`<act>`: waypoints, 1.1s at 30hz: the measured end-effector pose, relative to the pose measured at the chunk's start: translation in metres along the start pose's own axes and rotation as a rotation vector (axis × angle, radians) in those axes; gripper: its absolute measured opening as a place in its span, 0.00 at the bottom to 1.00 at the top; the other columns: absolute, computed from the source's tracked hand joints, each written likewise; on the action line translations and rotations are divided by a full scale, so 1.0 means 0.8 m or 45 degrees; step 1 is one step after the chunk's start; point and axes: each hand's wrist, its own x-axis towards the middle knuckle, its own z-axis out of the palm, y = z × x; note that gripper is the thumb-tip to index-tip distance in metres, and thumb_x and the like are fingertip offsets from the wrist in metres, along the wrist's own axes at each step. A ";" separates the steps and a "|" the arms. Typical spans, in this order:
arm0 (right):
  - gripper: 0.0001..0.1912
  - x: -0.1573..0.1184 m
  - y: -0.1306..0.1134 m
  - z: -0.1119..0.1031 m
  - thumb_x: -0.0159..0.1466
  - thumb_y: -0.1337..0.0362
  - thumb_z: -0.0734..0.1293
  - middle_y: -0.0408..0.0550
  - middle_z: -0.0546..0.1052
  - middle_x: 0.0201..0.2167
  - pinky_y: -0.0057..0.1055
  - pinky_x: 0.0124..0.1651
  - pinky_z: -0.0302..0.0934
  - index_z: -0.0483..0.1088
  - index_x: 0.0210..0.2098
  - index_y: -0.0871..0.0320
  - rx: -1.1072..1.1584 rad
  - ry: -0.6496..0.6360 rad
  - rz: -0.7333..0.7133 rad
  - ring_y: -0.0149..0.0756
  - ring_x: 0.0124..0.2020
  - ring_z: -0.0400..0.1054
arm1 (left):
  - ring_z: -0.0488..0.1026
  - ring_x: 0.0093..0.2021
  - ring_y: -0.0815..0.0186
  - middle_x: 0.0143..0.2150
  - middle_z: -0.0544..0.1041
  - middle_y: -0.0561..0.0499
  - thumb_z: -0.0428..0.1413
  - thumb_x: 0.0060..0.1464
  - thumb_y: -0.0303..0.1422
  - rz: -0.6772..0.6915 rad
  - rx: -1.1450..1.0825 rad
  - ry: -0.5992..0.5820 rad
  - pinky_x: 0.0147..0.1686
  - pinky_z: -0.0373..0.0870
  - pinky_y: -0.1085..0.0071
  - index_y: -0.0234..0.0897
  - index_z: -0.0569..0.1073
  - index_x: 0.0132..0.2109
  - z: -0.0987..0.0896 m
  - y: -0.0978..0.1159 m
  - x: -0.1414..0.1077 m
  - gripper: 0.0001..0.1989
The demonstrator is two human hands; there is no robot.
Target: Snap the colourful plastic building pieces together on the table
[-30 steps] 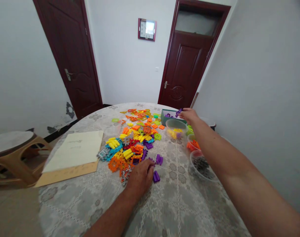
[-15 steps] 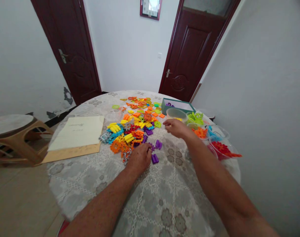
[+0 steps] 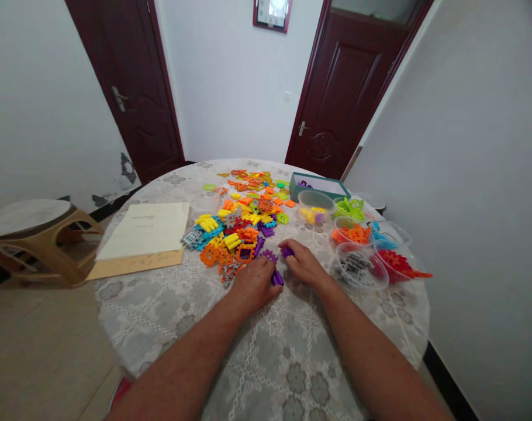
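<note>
r hand (image 3: 304, 265) half-curled, fingertips on purple plastic piece (image 3: 287, 252), prob light + stiff, easy pinch at its ends. l hand (image 3: 252, 285) curled too, fingers right by 2nd purple piece (image 3: 277, 279), can't tell if gripping. purple gear (image 3: 269, 255) just beside, colored plastic pile (image 3: 235, 234) on surface (image 3: 292, 362), clear tubs (image 3: 358, 266) to r.

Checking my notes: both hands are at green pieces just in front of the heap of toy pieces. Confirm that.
The colour is wrong: the head view shows the left hand and right hand at purple plastic pieces, not green, just in front of the heap of toy pieces.
</note>
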 end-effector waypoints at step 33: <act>0.13 -0.004 -0.008 0.009 0.61 0.68 0.68 0.40 0.75 0.36 0.31 0.42 0.60 0.65 0.44 0.53 0.173 -0.050 0.097 0.36 0.38 0.69 | 0.77 0.52 0.54 0.51 0.78 0.42 0.55 0.60 0.29 -0.306 -0.251 0.157 0.51 0.70 0.60 0.40 0.66 0.60 -0.008 -0.015 0.009 0.21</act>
